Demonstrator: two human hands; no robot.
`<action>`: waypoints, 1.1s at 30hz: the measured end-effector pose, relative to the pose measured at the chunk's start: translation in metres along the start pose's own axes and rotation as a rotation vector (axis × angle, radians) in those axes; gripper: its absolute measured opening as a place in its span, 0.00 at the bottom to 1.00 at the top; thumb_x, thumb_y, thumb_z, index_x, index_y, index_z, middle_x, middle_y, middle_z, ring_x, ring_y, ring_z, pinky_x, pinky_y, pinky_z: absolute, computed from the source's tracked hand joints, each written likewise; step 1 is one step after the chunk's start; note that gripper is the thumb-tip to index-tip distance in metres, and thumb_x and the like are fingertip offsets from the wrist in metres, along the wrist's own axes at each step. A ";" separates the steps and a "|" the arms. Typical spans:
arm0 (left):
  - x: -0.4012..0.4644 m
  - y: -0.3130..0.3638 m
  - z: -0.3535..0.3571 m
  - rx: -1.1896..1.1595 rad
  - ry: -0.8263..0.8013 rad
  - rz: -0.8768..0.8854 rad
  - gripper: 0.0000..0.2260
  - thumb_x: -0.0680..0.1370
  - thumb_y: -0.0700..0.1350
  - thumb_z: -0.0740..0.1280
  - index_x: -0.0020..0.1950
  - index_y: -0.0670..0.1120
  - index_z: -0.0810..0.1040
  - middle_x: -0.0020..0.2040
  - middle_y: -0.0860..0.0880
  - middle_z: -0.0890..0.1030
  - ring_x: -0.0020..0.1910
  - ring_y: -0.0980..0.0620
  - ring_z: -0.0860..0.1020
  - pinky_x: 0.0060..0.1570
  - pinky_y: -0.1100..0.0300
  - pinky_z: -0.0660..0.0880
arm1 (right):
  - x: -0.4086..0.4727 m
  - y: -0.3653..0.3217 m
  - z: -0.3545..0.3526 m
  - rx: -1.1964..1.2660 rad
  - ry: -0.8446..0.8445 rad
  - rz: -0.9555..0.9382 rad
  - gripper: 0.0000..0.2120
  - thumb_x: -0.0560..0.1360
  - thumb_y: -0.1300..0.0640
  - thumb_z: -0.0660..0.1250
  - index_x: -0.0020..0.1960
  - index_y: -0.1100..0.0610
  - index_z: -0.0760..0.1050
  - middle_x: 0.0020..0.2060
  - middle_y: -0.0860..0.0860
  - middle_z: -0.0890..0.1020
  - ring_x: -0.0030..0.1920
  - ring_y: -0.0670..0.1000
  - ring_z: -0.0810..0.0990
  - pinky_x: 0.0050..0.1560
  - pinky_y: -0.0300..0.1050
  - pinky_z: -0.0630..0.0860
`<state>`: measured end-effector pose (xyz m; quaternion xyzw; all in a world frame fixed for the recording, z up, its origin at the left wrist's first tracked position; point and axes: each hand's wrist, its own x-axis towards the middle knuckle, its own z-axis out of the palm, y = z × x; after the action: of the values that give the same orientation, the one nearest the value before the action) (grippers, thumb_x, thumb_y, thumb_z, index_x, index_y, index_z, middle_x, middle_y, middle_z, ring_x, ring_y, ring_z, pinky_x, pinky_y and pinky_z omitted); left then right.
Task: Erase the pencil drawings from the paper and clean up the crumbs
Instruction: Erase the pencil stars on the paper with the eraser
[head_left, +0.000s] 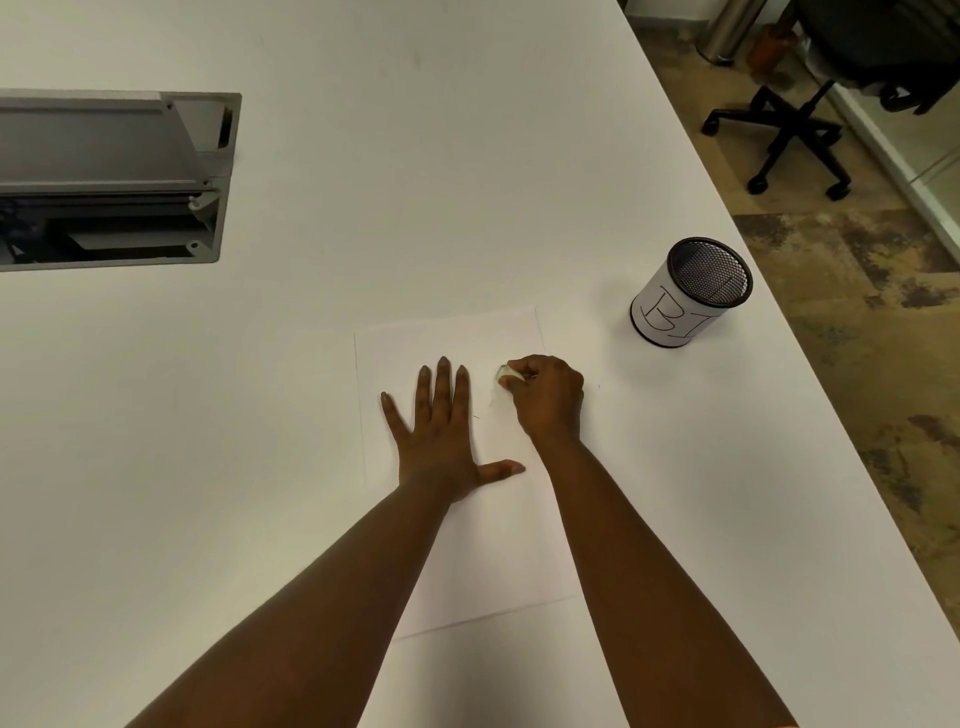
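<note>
Writing: the mesh cup (691, 291) has a white paper wrap with hand-drawn letters "BI"; further letters cannot be seen.
Cup: round black metal mesh, upright, near the right table edge, well apart from the paper.
Paper (483, 545): thin white sheet, flat on the smooth white table (363, 182).
Left hand (441, 431): flat, fingers spread, it presses on the paper.
Right hand (545, 400): fingers curled, it pinches a small pale eraser (505, 375) against the upper right part of the paper.
Panel: grey metal cable hatch (114, 176), open, far left.

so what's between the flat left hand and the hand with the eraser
In the head view, only bare paper lies between the left hand and the right hand gripping the eraser, with one faint pencil mark.
</note>
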<state>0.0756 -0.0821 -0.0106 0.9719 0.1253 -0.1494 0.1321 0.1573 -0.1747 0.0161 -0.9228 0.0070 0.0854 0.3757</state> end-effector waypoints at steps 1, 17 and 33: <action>0.000 0.000 0.000 -0.004 0.001 -0.001 0.55 0.63 0.77 0.56 0.74 0.47 0.30 0.74 0.47 0.29 0.73 0.47 0.29 0.66 0.34 0.31 | 0.000 0.000 0.000 -0.006 -0.009 0.001 0.10 0.70 0.60 0.71 0.51 0.62 0.80 0.51 0.57 0.83 0.52 0.55 0.80 0.57 0.48 0.76; 0.001 0.002 -0.001 0.013 -0.004 -0.004 0.54 0.64 0.75 0.57 0.74 0.47 0.31 0.75 0.46 0.30 0.73 0.46 0.30 0.68 0.33 0.35 | -0.026 0.006 0.002 -0.030 -0.088 -0.033 0.12 0.72 0.59 0.70 0.53 0.62 0.79 0.52 0.56 0.82 0.53 0.53 0.80 0.58 0.43 0.75; 0.001 0.001 -0.001 -0.026 -0.014 -0.007 0.55 0.63 0.76 0.57 0.73 0.48 0.29 0.74 0.48 0.29 0.73 0.47 0.28 0.67 0.33 0.33 | -0.003 0.001 -0.015 0.124 -0.056 0.146 0.11 0.69 0.59 0.73 0.50 0.61 0.81 0.51 0.55 0.84 0.52 0.53 0.81 0.56 0.40 0.74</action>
<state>0.0769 -0.0824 -0.0097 0.9685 0.1299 -0.1551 0.1451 0.1565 -0.1862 0.0262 -0.8921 0.0688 0.1377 0.4248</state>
